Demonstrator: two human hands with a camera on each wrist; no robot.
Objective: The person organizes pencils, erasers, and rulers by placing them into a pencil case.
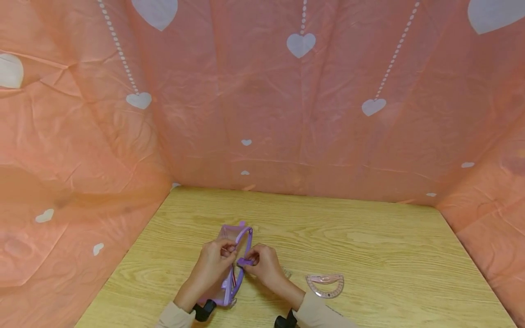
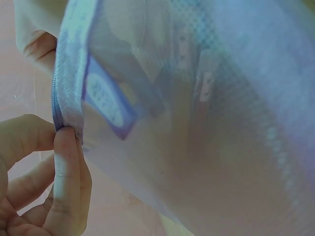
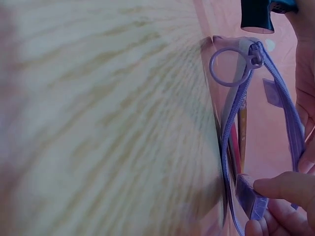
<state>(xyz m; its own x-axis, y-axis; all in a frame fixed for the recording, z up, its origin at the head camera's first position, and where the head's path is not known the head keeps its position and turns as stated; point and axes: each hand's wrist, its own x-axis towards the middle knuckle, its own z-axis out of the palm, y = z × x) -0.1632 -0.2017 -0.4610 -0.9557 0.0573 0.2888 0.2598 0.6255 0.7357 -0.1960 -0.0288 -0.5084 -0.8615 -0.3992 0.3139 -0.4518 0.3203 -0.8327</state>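
A see-through purple zip pencil case (image 1: 211,296) lies lengthwise on the table, its zipper parted. My left hand (image 1: 213,259) pinches the left zipper edge (image 2: 71,73) between thumb and fingers. In my right hand (image 1: 264,266), thumb and fingers hold a small purple block (image 3: 251,196), eraser-like, at the mouth of the case. Pencil-like sticks (image 3: 242,132) show inside the opening. Through the case's side, the left wrist view shows a purple piece with a white label (image 2: 108,101) and blurred contents. A round purple zipper pull (image 3: 230,67) hangs at one end.
A clear protractor (image 1: 325,287) with a pinkish straight edge lies right of my right forearm. Beside that wrist a small transparent piece (image 1: 287,272) is partly hidden. Wood-grain table (image 1: 369,246) stretches to an orange heart-printed curtain (image 1: 303,114) at the back and sides.
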